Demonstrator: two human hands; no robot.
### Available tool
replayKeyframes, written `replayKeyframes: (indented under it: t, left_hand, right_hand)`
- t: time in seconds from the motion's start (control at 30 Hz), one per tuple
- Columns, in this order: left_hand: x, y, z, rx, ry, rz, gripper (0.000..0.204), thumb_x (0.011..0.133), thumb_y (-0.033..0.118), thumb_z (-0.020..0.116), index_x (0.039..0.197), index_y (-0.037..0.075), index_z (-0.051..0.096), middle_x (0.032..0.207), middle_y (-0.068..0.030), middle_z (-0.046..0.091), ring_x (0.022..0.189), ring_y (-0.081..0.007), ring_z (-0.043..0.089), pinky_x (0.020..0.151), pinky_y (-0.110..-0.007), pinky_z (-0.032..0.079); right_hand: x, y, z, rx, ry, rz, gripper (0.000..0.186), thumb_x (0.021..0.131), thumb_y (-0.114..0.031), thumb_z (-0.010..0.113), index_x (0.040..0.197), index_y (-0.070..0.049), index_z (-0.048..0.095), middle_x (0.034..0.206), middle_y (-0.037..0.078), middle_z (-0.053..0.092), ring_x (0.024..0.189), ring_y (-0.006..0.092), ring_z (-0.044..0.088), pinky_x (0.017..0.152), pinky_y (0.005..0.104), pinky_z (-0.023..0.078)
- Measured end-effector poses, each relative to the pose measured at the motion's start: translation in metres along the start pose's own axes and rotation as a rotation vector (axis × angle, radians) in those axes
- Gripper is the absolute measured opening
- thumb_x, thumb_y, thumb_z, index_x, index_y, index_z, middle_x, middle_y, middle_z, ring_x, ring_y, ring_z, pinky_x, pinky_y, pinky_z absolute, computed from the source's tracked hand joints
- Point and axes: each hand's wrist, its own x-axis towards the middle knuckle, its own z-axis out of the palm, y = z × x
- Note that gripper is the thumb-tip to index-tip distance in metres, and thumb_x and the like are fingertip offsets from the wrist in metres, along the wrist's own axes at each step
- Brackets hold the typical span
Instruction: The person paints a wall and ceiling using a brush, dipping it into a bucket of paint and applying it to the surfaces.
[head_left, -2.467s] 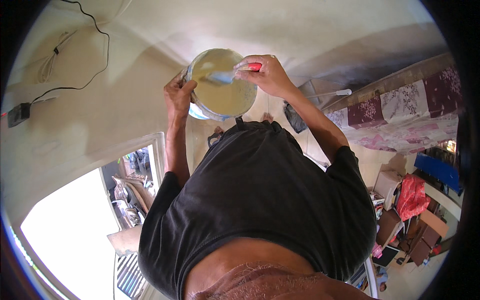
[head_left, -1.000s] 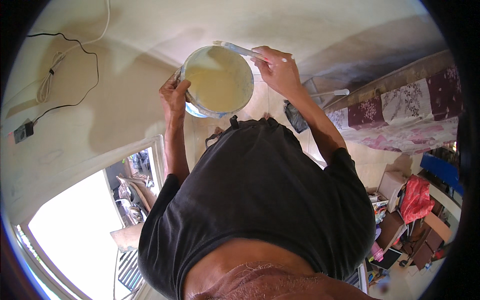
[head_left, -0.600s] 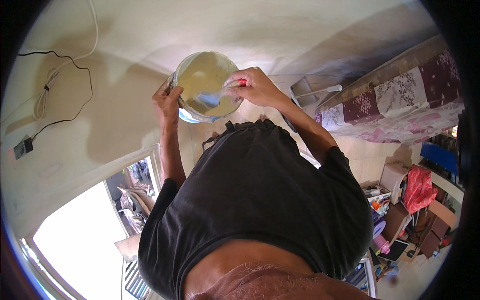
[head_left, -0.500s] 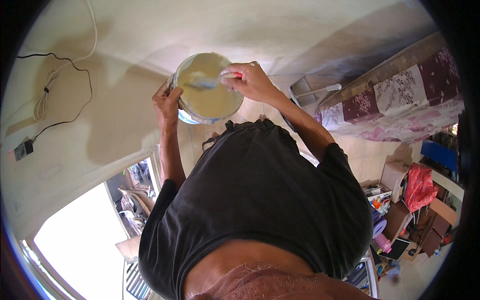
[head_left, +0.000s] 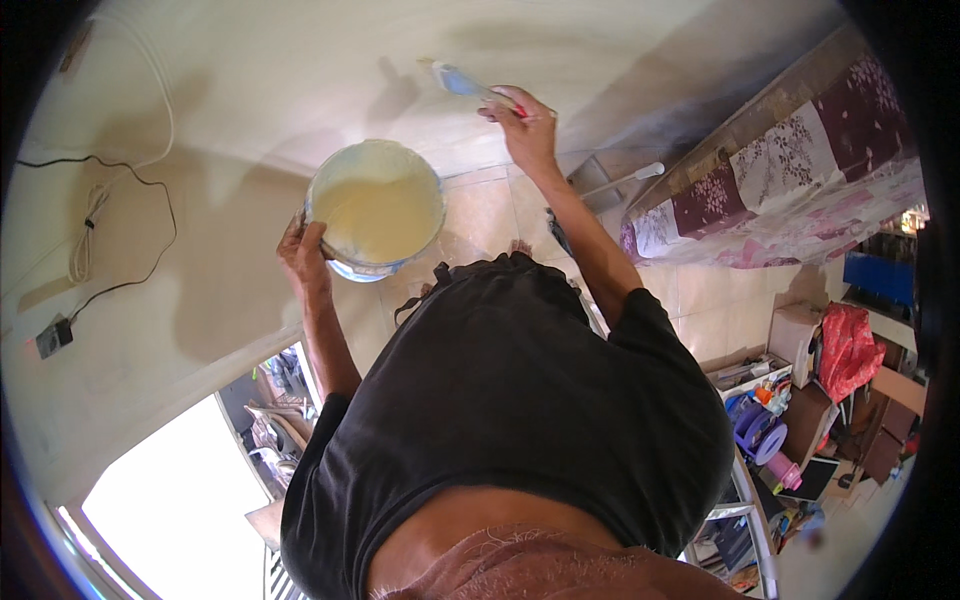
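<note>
My left hand [head_left: 303,250] grips the rim of a round bucket [head_left: 432,222], thumb over the edge and fingers at the outer side. Inside it lies pale yellow paint [head_left: 375,212], its surface swirled. My right hand [head_left: 524,125] is closed round the handle of a paintbrush [head_left: 462,84], a bit of red showing at the fingers. The brush is out of the bucket, up and to its right, with the bristle end pointing left at the pale wall [head_left: 330,60]. Whether the bristles touch the wall I cannot tell.
A cable with a black adapter [head_left: 54,338] hangs along the left wall. At right a purple and white patterned cloth [head_left: 760,190] drapes over a ledge, near a white-handled tool [head_left: 620,180]. Boxes, a red bag [head_left: 848,350] and clutter stand lower right. Tiled floor [head_left: 490,215] shows below.
My right hand has lifted the paintbrush out of the bucket, up and to the right. The bucket in my left hand has moved a little left and down.
</note>
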Motion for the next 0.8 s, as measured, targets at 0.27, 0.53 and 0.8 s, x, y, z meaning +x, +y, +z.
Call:
replayKeyframes:
  t: [0.27, 0.53, 0.8]
  left_hand:
    - [-0.005, 0.006, -0.021, -0.011, 0.057, 0.018, 0.040, 0.083, 0.009, 0.062, 0.119, -0.008, 0.068, 0.102, -0.0103, 0.071, 0.087, -0.0163, 0.066, 0.078, -0.029, 0.054]
    - [-0.022, 0.010, -0.020, 0.076, 0.210, -0.058, 0.038, 0.082, 0.010, 0.062, 0.115, -0.008, 0.067, 0.091, -0.0074, 0.069, 0.072, -0.0135, 0.065, 0.061, -0.026, 0.053]
    - [-0.023, -0.019, -0.050, 0.157, 0.213, -0.073, 0.036, 0.081, 0.009, 0.062, 0.113, -0.007, 0.068, 0.092, -0.0081, 0.069, 0.073, -0.0139, 0.065, 0.060, -0.027, 0.054]
  right_hand:
    - [0.036, 0.039, 0.007, -0.095, 0.130, -0.099, 0.020, 0.093, -0.002, 0.068, 0.112, 0.003, 0.068, 0.089, 0.010, 0.074, 0.083, 0.0146, 0.072, 0.074, 0.0257, 0.056]
    - [0.062, 0.053, -0.158, -0.198, 0.613, -0.281, 0.020, 0.092, 0.001, 0.067, 0.112, 0.001, 0.068, 0.094, 0.010, 0.075, 0.083, 0.0140, 0.071, 0.074, 0.0245, 0.054]
    - [0.069, 0.070, -0.131, -0.424, 0.751, -0.345, 0.011, 0.093, -0.008, 0.065, 0.098, 0.000, 0.069, 0.086, 0.011, 0.072, 0.077, 0.0229, 0.068, 0.073, 0.0335, 0.052]
